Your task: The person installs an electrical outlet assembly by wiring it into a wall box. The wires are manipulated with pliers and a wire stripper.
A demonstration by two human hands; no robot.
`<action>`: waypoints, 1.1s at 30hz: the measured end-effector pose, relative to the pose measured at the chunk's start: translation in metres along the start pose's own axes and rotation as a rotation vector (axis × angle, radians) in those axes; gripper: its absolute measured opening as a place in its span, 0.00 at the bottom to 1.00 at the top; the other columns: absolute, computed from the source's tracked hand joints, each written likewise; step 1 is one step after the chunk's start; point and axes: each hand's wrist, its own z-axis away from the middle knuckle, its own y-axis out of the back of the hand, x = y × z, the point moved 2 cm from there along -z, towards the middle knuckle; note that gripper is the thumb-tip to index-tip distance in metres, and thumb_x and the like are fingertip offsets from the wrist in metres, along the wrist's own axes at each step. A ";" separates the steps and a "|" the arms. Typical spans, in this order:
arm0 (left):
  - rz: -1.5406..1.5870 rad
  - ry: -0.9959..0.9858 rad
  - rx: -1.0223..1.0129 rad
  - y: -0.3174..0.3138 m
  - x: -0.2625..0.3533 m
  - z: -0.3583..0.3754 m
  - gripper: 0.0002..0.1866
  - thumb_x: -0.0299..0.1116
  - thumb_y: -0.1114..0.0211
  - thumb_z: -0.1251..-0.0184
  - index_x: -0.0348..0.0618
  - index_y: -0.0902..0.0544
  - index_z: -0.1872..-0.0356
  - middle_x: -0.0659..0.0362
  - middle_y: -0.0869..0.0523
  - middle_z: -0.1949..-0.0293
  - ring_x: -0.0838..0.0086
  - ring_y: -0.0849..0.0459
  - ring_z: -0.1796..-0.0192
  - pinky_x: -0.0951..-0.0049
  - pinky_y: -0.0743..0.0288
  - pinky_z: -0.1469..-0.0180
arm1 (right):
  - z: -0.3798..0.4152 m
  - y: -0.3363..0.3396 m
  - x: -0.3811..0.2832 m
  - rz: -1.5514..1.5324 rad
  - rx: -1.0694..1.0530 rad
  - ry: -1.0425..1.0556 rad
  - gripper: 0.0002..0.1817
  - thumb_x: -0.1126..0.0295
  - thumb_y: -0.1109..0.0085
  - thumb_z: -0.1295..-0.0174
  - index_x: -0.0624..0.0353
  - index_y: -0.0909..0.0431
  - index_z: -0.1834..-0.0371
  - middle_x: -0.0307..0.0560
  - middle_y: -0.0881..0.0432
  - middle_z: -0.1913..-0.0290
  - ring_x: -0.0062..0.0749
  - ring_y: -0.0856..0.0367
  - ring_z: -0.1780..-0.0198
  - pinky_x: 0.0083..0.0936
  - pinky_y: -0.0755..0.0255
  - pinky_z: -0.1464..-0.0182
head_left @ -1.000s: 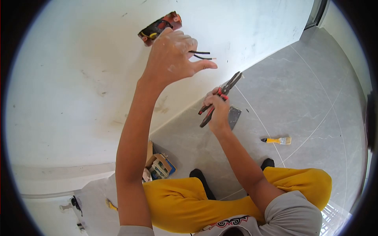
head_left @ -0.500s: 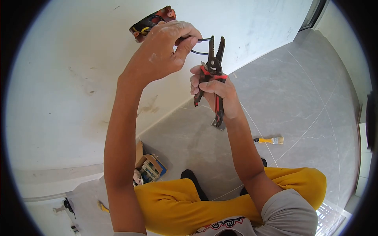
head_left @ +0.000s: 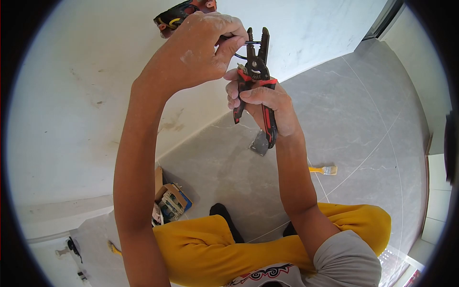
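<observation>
My left hand [head_left: 203, 52] pinches a black wire [head_left: 240, 56] beside the wall. The wire's end passes between the parted toothed jaws of the wire strippers [head_left: 256, 70]. My right hand [head_left: 267, 103] is wrapped round their red and black handles, which are spread apart. Just behind my left hand, a wall box [head_left: 167, 21] is set in the wall, with yellow and black wires in it; my hand hides part of it.
On the grey tiled floor lie a paintbrush [head_left: 325, 170] with a yellow handle and a dark flat piece [head_left: 259, 143]. An open cardboard box [head_left: 174, 203] with packets stands near the wall, left of my legs. More tools lie at lower left.
The wire strippers have moved up and left, and the wire's end now lies between their jaws rather than against one jaw. My left hand still pinches the wire.
</observation>
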 end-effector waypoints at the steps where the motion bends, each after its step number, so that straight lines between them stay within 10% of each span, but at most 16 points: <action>1: 0.002 0.001 0.003 0.000 0.001 0.000 0.09 0.33 0.38 0.28 0.37 0.17 0.62 0.55 0.16 0.70 0.66 0.23 0.68 0.67 0.28 0.60 | 0.000 0.000 0.000 0.015 0.005 -0.002 0.26 0.71 0.43 0.46 0.73 0.27 0.43 0.47 0.24 0.63 0.33 0.29 0.61 0.33 0.32 0.51; 33: -0.144 0.057 -0.036 0.000 0.006 -0.002 0.08 0.31 0.38 0.30 0.37 0.15 0.61 0.50 0.13 0.64 0.59 0.19 0.64 0.61 0.27 0.55 | -0.005 -0.002 -0.003 0.286 0.280 0.043 0.15 0.75 0.40 0.49 0.71 0.23 0.59 0.35 0.30 0.78 0.17 0.37 0.77 0.19 0.46 0.73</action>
